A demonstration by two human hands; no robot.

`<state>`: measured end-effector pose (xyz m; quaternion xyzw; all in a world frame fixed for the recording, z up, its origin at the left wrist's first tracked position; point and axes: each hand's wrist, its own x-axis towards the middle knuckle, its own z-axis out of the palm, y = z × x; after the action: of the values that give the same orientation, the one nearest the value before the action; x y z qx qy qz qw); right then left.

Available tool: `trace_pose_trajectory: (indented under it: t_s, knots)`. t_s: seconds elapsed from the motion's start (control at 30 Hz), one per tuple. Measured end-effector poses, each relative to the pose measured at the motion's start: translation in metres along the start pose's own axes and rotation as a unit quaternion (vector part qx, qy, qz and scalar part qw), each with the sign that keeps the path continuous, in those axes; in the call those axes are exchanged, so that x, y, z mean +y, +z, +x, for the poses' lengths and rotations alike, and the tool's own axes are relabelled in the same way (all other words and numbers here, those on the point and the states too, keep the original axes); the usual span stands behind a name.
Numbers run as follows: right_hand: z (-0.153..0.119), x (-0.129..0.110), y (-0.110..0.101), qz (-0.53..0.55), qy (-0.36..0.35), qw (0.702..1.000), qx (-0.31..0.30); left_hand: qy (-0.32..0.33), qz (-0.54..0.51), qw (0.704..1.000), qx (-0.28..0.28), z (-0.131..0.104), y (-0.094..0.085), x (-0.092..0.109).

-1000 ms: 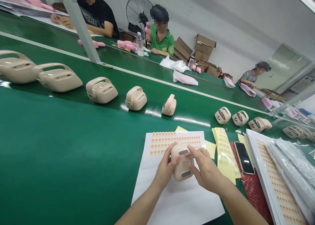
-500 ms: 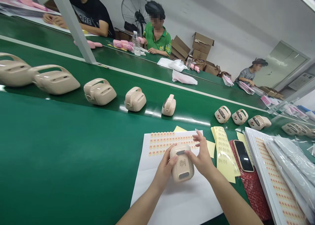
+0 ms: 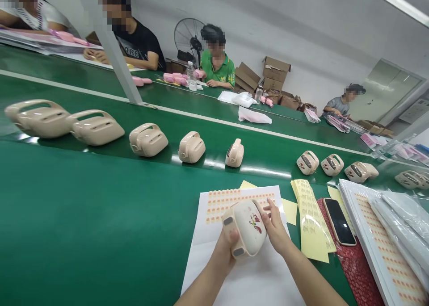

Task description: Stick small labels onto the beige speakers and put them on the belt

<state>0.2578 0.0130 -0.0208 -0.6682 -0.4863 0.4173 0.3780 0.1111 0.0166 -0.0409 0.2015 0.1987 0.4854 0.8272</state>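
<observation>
A small cream housing with a carry handle [image 3: 250,232] is tilted over a white paper sheet [image 3: 201,252], its printed white face turned toward the right. Two grey foot pads show on its left side. My left hand [image 3: 226,248] grips it from below and the left, with most fingers hidden behind it. Along its right edge, by the handle, my right hand [image 3: 276,228] holds on with thumb and fingers. Beneath and behind the housing lies a sheet of small orange round stickers [image 3: 217,203].
Similar cream housings [image 3: 149,140] stand in a row along the green table behind. To the right lie yellow label sheets [image 3: 310,221], a phone [image 3: 339,221], red bubble wrap [image 3: 360,270] and a stack of sticker sheets in plastic [image 3: 389,243]. Other people sit across the table.
The housing has been turned in my hands, from its underside with pads and printed text to its decorated white face. My right hand has closed in on its right edge. The view has shifted slightly.
</observation>
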Motion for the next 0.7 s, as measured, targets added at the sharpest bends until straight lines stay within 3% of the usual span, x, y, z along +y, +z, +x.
trace_pose_trajectory:
  t_s: [0.1, 0.17, 0.27, 0.37, 0.5, 0.7]
  knots:
    - [-0.003, -0.011, -0.001, 0.081, 0.093, 0.989, -0.081, -0.033, -0.064, 0.997, 0.001, 0.002, -0.005, 0.001]
    - [0.0, -0.022, -0.005, 0.112, 0.089, 0.985, -0.094, -0.028, -0.084, 0.996, 0.022, 0.008, -0.008, 0.003]
    - [0.022, -0.043, -0.017, 0.038, -0.048, 0.998, 0.006, 0.005, -0.034, 0.996, 0.088, 0.019, -0.012, 0.002]
    - [0.065, -0.068, -0.03, -0.132, -0.139, 0.971, 0.14, 0.007, 0.121, 0.985, 0.125, 0.027, -0.016, -0.007]
    - [0.129, -0.095, -0.036, -0.293, -0.055, 0.927, 0.227, 0.051, 0.329, 0.937, 0.111, 0.025, -0.017, -0.025]
    - [0.19, -0.092, -0.043, -0.312, 0.011, 0.918, 0.244, 0.052, 0.441, 0.894, 0.052, 0.024, -0.018, -0.03]
